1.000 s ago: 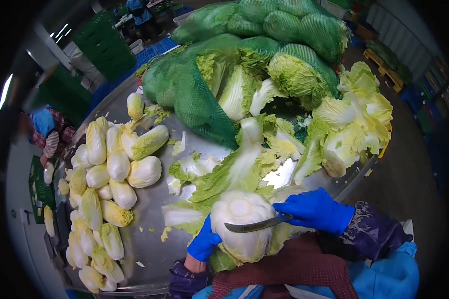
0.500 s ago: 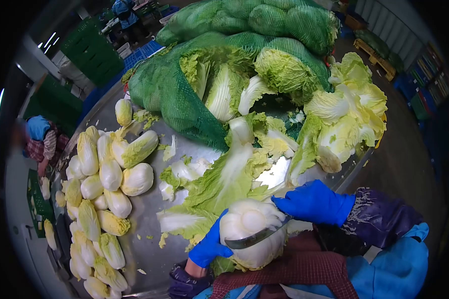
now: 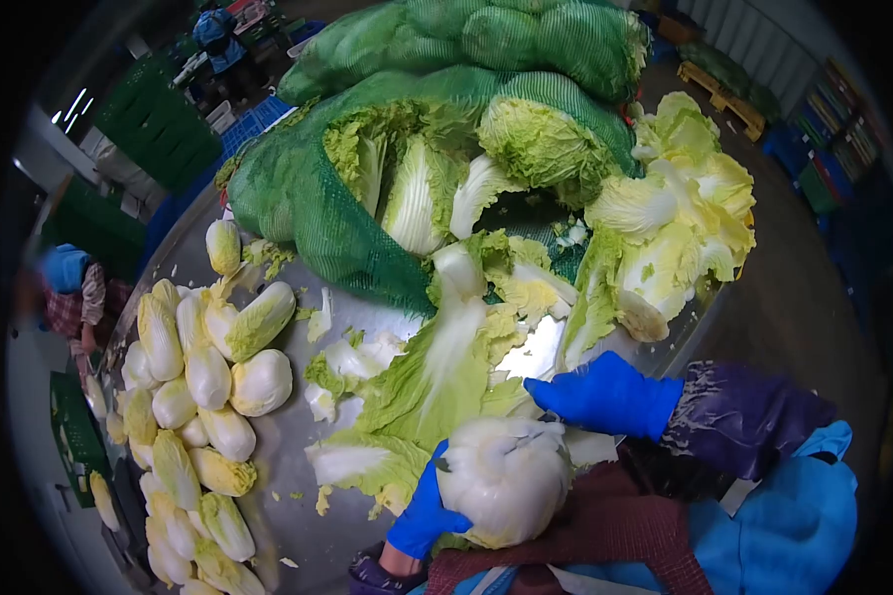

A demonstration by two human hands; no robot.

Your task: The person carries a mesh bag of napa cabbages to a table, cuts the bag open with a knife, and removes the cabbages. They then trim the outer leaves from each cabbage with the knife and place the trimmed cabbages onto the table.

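My left hand (image 3: pixel 429 508), in a blue glove, is wrapped against the left side of a trimmed round white cabbage (image 3: pixel 504 483) close to my body. Above and right of that cabbage is my right hand (image 3: pixel 605 395), also in a blue glove, with its fingers closed in the same grip that held the knife; the blade cannot be made out now. Large loose green leaves (image 3: pixel 432 382) lie on the metal table (image 3: pixel 298 426) just beyond the cabbage.
Peeled cabbages (image 3: pixel 208 377) are heaped at the left. Green net sacks of cabbages (image 3: pixel 298 188) lie at the back. Pale outer leaves (image 3: pixel 675 218) are piled at the right edge. A person (image 3: pixel 74 288) works at far left, and another (image 3: pixel 218 38) stands farther back.
The knife blade that lay across the cabbage is no longer visible. The cabbage has turned in my left hand, my right hand has shifted slightly left, and the view has moved slightly.
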